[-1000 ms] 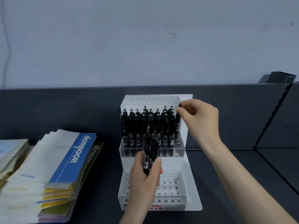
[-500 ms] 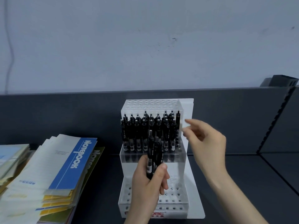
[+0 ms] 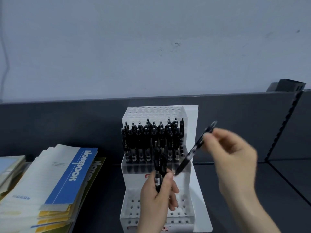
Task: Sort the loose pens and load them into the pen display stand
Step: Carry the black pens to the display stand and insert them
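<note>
A white tiered pen display stand (image 3: pixel 193 125) stands on the dark shelf. Its middle tier holds several upright black pens (image 3: pixel 148 142); the top and bottom tiers show empty holes. My left hand (image 3: pixel 156 195) is in front of the stand and grips a small bunch of black pens (image 3: pixel 159 167), tips down. My right hand (image 3: pixel 234 158), blurred by motion, pinches a single black pen (image 3: pixel 193 150) near its top. That pen slants down-left, with its tip just above my left thumb.
A fanned stack of notebooks (image 3: pixel 55 185) with a blue "Notebook" cover lies at the left, with more books (image 3: pixel 10 167) at the far left edge. A dark shelf back panel (image 3: pixel 67 125) runs behind. A slotted upright (image 3: pixel 284 126) divides the shelf at the right.
My right hand let go of the pen it set at the right end of the middle tier, came down, and now holds a pen taken from the bunch in my left hand.
</note>
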`<action>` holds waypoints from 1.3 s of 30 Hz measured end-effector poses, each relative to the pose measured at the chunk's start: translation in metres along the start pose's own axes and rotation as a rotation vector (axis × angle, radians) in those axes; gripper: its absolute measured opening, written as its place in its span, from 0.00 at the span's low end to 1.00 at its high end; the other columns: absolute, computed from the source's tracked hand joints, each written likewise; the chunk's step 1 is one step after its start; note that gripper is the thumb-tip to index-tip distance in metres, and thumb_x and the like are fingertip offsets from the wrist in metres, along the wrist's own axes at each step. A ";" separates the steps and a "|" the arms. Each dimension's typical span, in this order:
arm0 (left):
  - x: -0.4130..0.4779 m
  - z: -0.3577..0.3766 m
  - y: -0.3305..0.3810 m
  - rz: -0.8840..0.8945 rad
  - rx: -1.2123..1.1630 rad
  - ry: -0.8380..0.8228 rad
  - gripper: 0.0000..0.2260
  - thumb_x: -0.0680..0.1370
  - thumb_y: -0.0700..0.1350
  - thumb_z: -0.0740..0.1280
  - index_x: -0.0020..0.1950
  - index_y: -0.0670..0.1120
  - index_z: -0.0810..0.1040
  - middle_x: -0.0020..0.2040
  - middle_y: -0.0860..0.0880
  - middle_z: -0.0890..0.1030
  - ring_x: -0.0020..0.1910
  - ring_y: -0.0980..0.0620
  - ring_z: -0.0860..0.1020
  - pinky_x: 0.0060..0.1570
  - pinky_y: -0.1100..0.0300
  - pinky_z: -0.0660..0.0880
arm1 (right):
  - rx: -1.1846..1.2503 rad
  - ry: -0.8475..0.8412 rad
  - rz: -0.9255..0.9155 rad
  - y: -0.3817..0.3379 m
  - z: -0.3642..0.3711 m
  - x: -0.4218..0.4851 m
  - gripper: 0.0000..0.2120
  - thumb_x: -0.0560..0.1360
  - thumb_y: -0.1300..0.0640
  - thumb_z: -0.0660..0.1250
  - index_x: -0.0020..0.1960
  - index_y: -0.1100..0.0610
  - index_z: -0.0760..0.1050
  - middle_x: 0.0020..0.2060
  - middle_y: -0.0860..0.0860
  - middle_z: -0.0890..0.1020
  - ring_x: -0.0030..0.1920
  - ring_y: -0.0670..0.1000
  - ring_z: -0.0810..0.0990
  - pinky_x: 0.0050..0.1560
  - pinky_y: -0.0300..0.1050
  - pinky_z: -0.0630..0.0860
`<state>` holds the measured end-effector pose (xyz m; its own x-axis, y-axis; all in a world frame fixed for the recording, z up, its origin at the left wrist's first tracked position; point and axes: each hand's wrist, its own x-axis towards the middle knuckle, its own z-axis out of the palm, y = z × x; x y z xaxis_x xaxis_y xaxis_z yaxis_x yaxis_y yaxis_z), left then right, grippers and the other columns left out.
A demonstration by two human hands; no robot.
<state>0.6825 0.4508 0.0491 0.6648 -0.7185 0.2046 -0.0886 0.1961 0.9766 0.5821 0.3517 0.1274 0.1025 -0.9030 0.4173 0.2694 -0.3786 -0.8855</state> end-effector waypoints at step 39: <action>-0.007 -0.014 0.009 0.156 0.045 -0.014 0.11 0.72 0.62 0.61 0.45 0.57 0.76 0.32 0.51 0.78 0.28 0.52 0.74 0.30 0.59 0.72 | -0.368 -0.471 0.007 -0.007 0.019 -0.026 0.11 0.67 0.63 0.76 0.38 0.46 0.83 0.32 0.43 0.83 0.34 0.42 0.81 0.36 0.28 0.74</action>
<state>0.6872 0.4673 0.0559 0.6300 -0.6909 0.3547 -0.2231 0.2765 0.9348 0.5957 0.3816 0.1272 0.5392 -0.7503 0.3824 -0.0735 -0.4942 -0.8662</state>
